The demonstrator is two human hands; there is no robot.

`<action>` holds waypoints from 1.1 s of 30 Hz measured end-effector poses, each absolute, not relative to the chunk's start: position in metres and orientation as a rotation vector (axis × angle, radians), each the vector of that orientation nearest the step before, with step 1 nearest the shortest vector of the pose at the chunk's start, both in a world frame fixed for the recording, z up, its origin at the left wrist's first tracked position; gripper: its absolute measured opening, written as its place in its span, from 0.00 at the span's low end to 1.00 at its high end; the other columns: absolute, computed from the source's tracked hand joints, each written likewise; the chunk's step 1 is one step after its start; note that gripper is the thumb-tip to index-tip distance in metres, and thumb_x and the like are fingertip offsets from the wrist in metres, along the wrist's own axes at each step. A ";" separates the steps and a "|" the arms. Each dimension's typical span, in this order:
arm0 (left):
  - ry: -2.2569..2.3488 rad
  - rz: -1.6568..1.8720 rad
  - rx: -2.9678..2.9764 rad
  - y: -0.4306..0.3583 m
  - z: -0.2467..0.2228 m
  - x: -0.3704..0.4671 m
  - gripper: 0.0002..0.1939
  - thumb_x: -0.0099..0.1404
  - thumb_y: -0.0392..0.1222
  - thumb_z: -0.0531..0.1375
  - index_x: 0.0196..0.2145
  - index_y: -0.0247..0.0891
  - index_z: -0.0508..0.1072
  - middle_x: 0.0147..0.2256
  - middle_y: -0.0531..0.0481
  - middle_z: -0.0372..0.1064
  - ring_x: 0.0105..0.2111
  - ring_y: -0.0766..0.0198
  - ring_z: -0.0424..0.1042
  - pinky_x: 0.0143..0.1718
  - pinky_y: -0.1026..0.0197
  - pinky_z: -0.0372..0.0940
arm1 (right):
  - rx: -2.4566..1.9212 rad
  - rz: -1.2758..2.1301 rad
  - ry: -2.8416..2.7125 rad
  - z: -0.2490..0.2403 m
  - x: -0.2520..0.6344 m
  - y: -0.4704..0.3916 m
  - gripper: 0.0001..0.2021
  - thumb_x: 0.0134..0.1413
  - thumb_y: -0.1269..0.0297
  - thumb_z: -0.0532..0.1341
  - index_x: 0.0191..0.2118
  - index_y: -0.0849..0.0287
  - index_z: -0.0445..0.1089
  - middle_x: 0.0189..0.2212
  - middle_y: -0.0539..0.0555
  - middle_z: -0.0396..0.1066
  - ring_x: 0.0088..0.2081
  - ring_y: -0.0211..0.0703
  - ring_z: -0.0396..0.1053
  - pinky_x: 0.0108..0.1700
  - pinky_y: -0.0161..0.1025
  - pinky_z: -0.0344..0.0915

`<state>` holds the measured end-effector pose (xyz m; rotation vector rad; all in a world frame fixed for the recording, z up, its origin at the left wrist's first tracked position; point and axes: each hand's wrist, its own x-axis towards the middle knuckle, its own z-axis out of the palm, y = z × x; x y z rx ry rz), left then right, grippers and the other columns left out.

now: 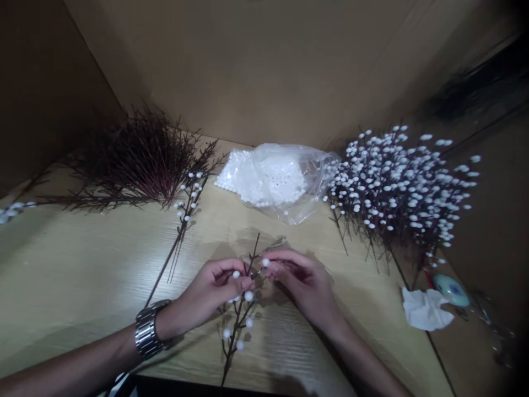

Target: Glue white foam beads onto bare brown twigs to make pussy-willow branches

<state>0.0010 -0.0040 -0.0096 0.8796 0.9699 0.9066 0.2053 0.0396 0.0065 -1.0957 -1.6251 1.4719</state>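
My left hand [225,284], with a metal watch on its wrist, pinches a dark artificial branch [235,325] between thumb and fingers. Several white berries sit on the branch's side twigs, below and around my fingers; its bare tip rises above them. Close by on the right, my right hand [300,281] is closed in a pinch on a white berry [265,263], held beside the branch's upper part. Whether the berry touches a twig I cannot tell. Something clear and thin shows near the right fingertips, too blurred to name.
A clear plastic bag [318,176] of white berries lies at the back centre. Bare dark branches [140,160] are heaped at back left, with a berried branch [184,220] beside them. Berried branches [392,182] are piled right, near a crumpled tissue [425,309] and a pale green object [450,290].
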 end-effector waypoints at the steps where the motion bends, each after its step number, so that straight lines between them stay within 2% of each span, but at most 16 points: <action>1: 0.968 0.906 0.883 -0.004 -0.010 0.001 0.10 0.65 0.46 0.66 0.34 0.35 0.76 0.32 0.51 0.73 0.34 0.65 0.70 0.37 0.64 0.63 | -1.066 1.481 -1.623 0.005 0.203 0.038 0.07 0.58 0.61 0.66 0.41 0.51 0.79 0.32 0.50 0.80 0.33 0.39 0.77 0.36 0.35 0.74; 6: 0.977 0.906 0.873 -0.004 -0.011 0.001 0.07 0.65 0.43 0.66 0.34 0.36 0.76 0.34 0.52 0.75 0.35 0.66 0.72 0.38 0.65 0.64 | -0.976 1.480 -1.536 0.000 0.199 0.034 0.07 0.58 0.65 0.65 0.42 0.49 0.79 0.32 0.48 0.80 0.31 0.36 0.77 0.34 0.33 0.75; 12: 0.946 0.903 0.822 -0.005 -0.013 0.002 0.07 0.65 0.43 0.66 0.36 0.37 0.76 0.39 0.48 0.79 0.42 0.61 0.75 0.47 0.60 0.65 | -0.949 1.476 -1.537 0.000 0.198 0.032 0.07 0.59 0.66 0.65 0.42 0.49 0.78 0.32 0.49 0.79 0.31 0.39 0.77 0.35 0.37 0.77; 20: 0.973 0.910 0.846 -0.004 -0.011 0.002 0.08 0.65 0.43 0.65 0.31 0.37 0.73 0.33 0.50 0.77 0.36 0.63 0.75 0.40 0.61 0.67 | -0.931 1.263 -1.593 -0.003 0.196 0.027 0.13 0.57 0.72 0.65 0.43 0.44 0.79 0.39 0.50 0.79 0.40 0.42 0.77 0.39 0.40 0.78; 27: 0.984 0.908 0.870 -0.005 -0.011 0.002 0.10 0.64 0.44 0.65 0.30 0.37 0.72 0.31 0.52 0.74 0.36 0.61 0.77 0.40 0.60 0.67 | -0.932 1.204 -1.587 -0.005 0.193 0.024 0.15 0.56 0.73 0.65 0.43 0.42 0.79 0.38 0.50 0.79 0.39 0.42 0.77 0.37 0.40 0.80; 33: 0.974 0.899 0.837 -0.006 -0.013 0.002 0.09 0.65 0.43 0.65 0.32 0.37 0.72 0.33 0.52 0.75 0.37 0.61 0.77 0.40 0.60 0.67 | -0.935 1.208 -1.598 -0.005 0.194 0.023 0.15 0.57 0.73 0.65 0.42 0.42 0.80 0.38 0.50 0.79 0.38 0.42 0.77 0.37 0.40 0.80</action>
